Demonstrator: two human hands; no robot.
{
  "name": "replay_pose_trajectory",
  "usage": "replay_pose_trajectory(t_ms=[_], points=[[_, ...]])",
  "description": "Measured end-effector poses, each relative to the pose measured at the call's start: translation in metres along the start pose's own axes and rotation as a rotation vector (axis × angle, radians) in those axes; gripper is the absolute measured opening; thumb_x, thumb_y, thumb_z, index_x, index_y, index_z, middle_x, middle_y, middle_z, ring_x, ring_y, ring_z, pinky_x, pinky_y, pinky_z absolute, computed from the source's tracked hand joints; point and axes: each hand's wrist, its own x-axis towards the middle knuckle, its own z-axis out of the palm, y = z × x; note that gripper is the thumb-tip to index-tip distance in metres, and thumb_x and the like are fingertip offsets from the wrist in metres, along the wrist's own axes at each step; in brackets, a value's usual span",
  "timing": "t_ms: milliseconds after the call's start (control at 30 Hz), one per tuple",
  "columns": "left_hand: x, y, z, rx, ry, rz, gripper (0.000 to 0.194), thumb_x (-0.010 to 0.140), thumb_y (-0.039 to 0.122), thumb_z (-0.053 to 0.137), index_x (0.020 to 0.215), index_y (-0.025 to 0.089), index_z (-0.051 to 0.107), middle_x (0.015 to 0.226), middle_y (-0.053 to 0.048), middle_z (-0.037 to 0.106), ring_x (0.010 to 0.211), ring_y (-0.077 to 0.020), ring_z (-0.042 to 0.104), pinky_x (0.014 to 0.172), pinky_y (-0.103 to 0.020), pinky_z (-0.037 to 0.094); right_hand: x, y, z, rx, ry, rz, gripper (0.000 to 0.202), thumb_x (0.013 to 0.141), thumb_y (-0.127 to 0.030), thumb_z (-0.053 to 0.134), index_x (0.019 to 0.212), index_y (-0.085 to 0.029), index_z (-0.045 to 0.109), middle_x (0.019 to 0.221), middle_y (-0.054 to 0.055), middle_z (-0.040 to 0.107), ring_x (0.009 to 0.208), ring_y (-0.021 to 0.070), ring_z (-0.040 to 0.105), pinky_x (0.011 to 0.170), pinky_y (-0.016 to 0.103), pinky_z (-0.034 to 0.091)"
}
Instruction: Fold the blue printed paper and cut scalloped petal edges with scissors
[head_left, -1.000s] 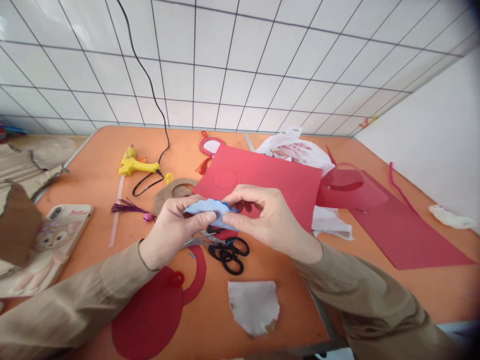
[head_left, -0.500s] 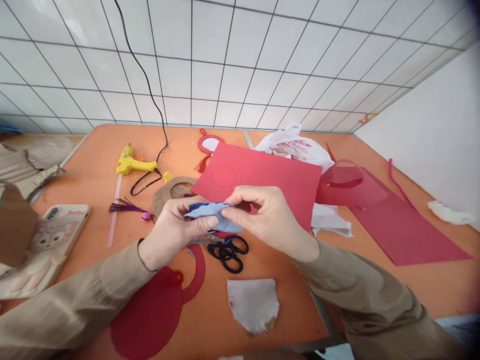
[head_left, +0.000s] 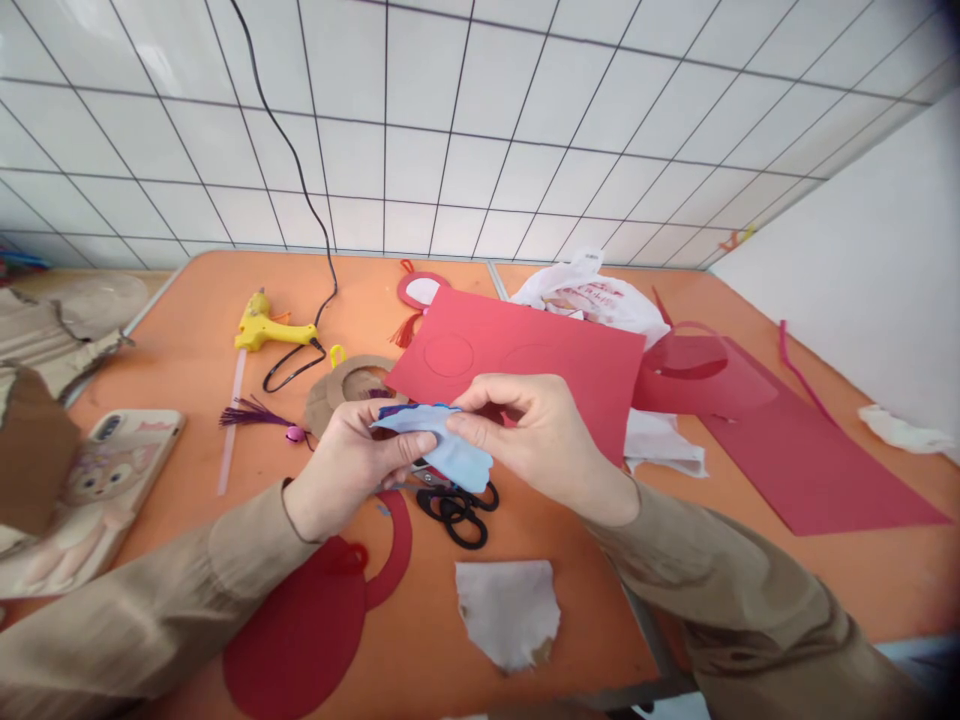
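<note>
Between my two hands is a light blue piece of thin material with a dark blue scalloped upper edge; whether it is paper or cloth I cannot tell. My left hand pinches its left end, thumb in front. At its upper right my right hand grips the edge between thumb and fingers. Beneath the piece lie scissors with black handles, their blades partly covered. A brown cardboard ring sits behind my left hand, and a large red sheet with drawn circles is behind my right.
On the left are a yellow glue gun with a black cord, a purple tassel and a phone. Red round shapes and a greyish scrap lie in front. A white plastic bag and more red sheets stand right.
The light blue piece now hangs lower and flatter, showing more of its face and covering part of the scissors' handles. Both hands keep their hold in nearly the same place.
</note>
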Motion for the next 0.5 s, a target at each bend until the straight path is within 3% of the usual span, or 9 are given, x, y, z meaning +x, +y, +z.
replay_pose_trajectory(t_ms=[167, 500], points=[[-0.0010, 0.0003, 0.0004, 0.012, 0.014, -0.002, 0.033, 0.061, 0.038, 0.086, 0.064, 0.013, 0.063, 0.045, 0.005, 0.051, 0.037, -0.0044, 0.038, 0.036, -0.018, 0.028, 0.0014, -0.0002, -0.0003, 0.034, -0.012, 0.041, 0.013, 0.078, -0.023, 0.067, 0.068, -0.016, 0.067, 0.061, 0.000, 0.066, 0.054, 0.0110, 0.058, 0.048, 0.022, 0.043], [-0.0002, -0.0040, -0.0028, -0.018, -0.115, -0.056, 0.030, 0.070, 0.039, 0.081, 0.063, 0.013, 0.067, 0.044, 0.003, 0.057, 0.035, -0.0031, 0.041, 0.034, -0.015, 0.029, 0.0072, 0.0061, -0.0019, 0.351, -0.085, 0.248, 0.022, 0.075, -0.033, 0.074, 0.067, -0.015, 0.066, 0.059, -0.001, 0.062, 0.051, 0.0089, 0.053, 0.045, 0.021, 0.041]])
